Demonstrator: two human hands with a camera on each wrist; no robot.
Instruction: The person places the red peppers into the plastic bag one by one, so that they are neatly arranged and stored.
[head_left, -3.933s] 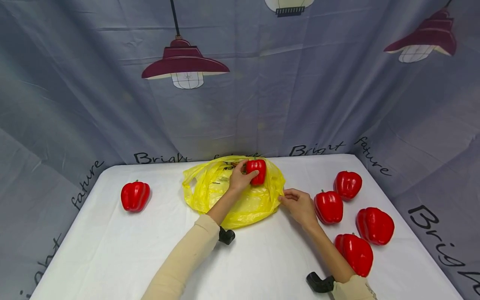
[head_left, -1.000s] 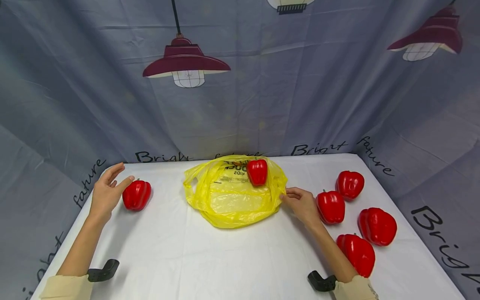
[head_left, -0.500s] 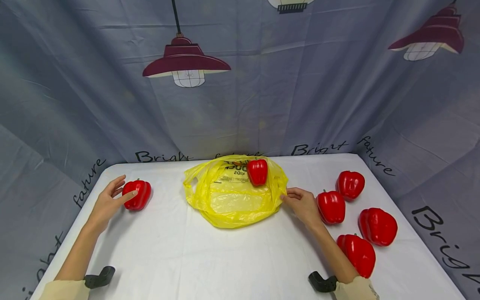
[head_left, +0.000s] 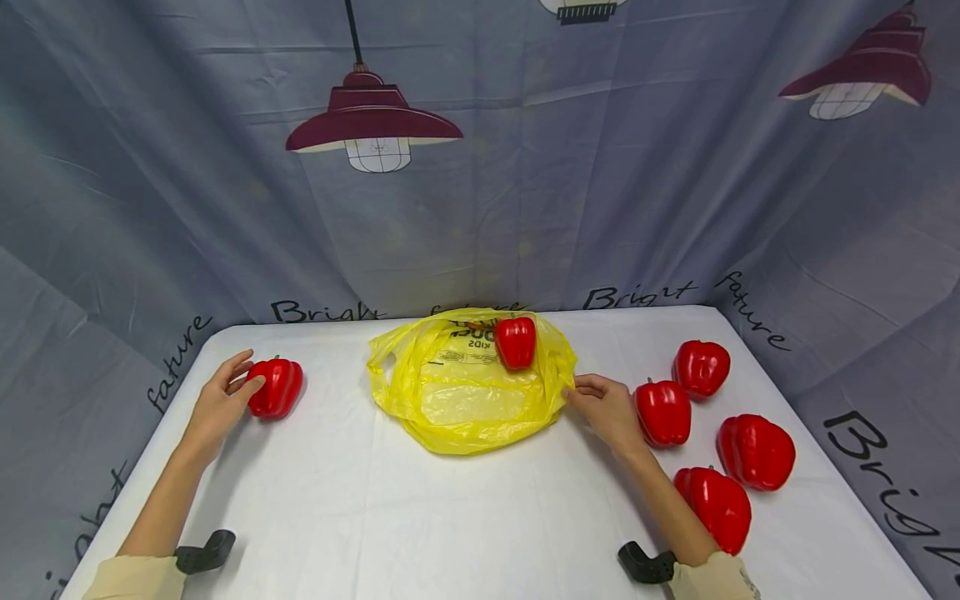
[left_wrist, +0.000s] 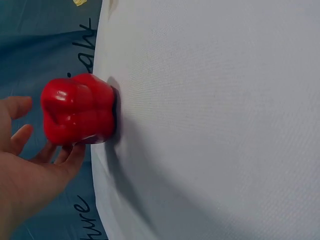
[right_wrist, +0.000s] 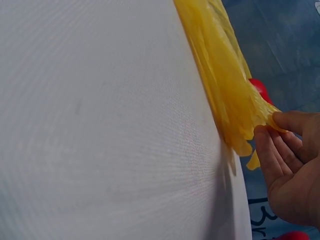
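Note:
At the table's left, my left hand [head_left: 217,404] is beside a red bell pepper [head_left: 279,390], fingers spread around it. In the left wrist view, the fingertips are right at the lower side of the pepper [left_wrist: 77,110], while the thumb stands a little apart from it. A yellow plastic bag [head_left: 468,433] lies mouth toward me at the table's middle, another red bell pepper [head_left: 515,343] inside its right part. My right hand [head_left: 606,412] pinches the bag's right edge between thumb and fingers, and the right wrist view shows the gathered plastic [right_wrist: 227,95] there.
Several more red bell peppers, among them a rear one [head_left: 701,369] and a front one [head_left: 716,510], sit at the right, close by my right forearm. A grey printed curtain [head_left: 480,233] hangs behind the white-covered table [head_left: 420,533]. Black wrist mounts [head_left: 206,552] stick out from both forearms.
My left hand has left the pepper in the bag, moved left and lowered beside the lone pepper, its thumb drawing closer to it. The right hand keeps its pinch on the bag edge.

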